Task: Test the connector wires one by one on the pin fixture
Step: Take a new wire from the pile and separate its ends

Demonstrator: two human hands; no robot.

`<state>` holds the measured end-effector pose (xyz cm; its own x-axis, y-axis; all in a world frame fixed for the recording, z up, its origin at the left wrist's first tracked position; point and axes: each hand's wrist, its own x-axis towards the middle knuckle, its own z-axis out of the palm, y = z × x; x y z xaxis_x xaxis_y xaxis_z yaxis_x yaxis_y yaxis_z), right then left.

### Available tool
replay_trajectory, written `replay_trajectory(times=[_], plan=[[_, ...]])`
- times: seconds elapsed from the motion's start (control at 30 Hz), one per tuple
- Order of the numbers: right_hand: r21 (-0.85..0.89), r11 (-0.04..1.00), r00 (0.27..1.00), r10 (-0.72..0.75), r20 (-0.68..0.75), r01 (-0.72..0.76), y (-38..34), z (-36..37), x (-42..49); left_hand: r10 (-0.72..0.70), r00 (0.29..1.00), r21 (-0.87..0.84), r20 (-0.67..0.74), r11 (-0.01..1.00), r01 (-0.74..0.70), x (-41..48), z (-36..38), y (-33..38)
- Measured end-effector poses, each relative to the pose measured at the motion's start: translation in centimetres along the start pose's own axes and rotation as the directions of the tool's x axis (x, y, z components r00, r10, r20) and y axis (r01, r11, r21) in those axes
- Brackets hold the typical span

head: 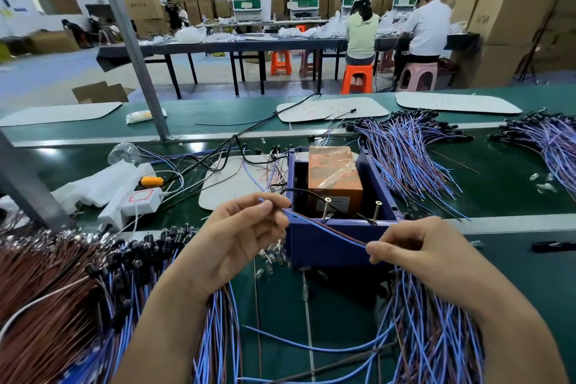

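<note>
Left hand (246, 227) pinching one end of a blue-and-brown wire (327, 228), right hand (414, 246) pinching the other, wire stretched over the purple box's (327, 251) front rim, beside two upright screws (326, 207), mid green bench (514, 196)

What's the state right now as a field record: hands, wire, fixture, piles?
left hand: pinches one end of the blue-brown wire pair
right hand: pinches the same pair farther along
wire path: stretched across the fixture's front left corner, past the left screw; contact unclear
fixture: purple open box, orange block inside, right screw also upright at the front wall
piles: left wire pile, right wire pile, on the green belt
</note>
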<state>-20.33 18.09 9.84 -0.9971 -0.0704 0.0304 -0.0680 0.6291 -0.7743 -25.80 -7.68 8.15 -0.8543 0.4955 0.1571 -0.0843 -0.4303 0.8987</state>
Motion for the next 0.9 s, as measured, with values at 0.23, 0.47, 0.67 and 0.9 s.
replay_trajectory(times=[0.23, 0.47, 0.67, 0.9], plan=[[0.178, 0.983, 0.990, -0.064, 0.127, 0.041, -2.6, 2.2, 0.1, 0.028, 0.999, 0.272, 0.025, 0.962, -0.034, 0.5, 2.9, -2.1], [0.472, 0.881, 0.999, -0.028, 0.026, 0.012, -3.8, 3.9, 0.3, 0.095, 0.989, 0.364, -0.111, 0.930, -0.049, 0.9, 3.2, -2.6], [0.437, 0.898, 0.992, 0.004, -0.123, 0.051, -3.6, 4.1, 0.5, 0.099, 0.964, 0.215, -0.248, 0.976, -0.045, 1.1, 4.3, -3.1], [0.410, 0.907, 0.970, 0.003, -0.242, 0.100, -3.9, 5.0, 0.8, 0.031, 0.938, 0.097, -0.345, 0.995, 0.003, 1.3, 5.2, -3.8]])
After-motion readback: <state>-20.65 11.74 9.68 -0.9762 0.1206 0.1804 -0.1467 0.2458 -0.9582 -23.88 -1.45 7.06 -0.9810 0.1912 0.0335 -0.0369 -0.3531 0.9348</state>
